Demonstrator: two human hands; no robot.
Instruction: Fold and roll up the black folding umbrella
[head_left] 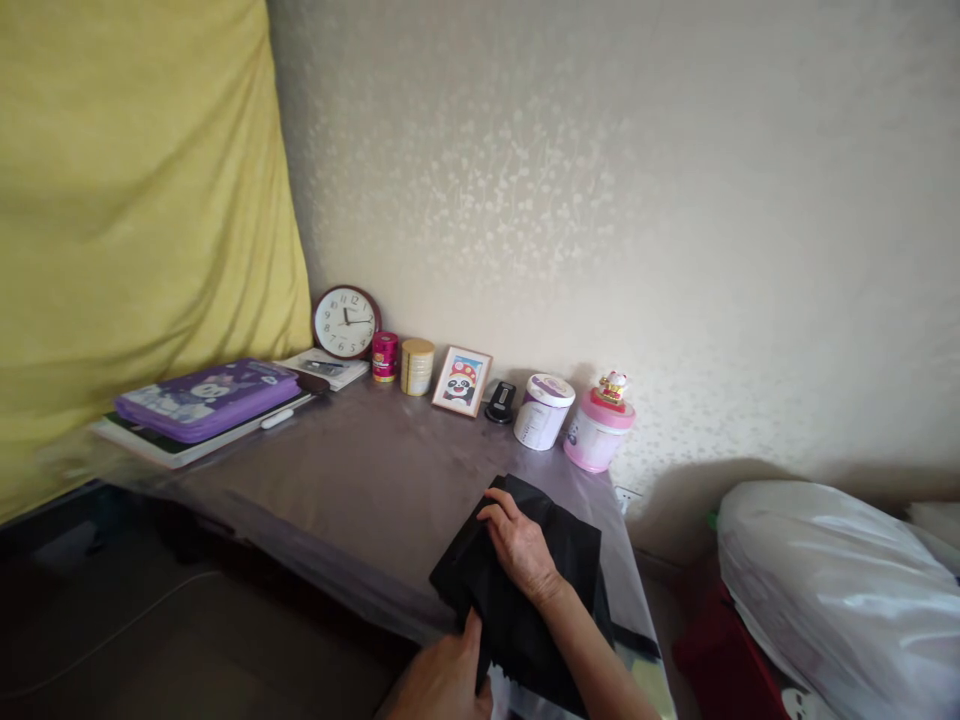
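Observation:
A folded black bag (547,520) of thin, creased material lies over the front right corner of the table. My right hand (521,545) is on top of it, its fingers bent and pressed together on a fold near the bag's upper edge. Lower down, my left hand (442,675) grips the near left edge of the bag, with one finger stretched along the black material. Part of this hand is cut off by the bottom of the picture. Something pale and see-through shows below the bag, too little of it to name.
Along the wall stand a round clock (346,322), a pink tin (385,358), a yellow canister (417,367), a panda picture (461,382), a black object (500,402), a white tub (543,412) and a pink-lidded jar (596,440). A purple case (206,400) lies left; a white plastic bag (840,590) bulges right.

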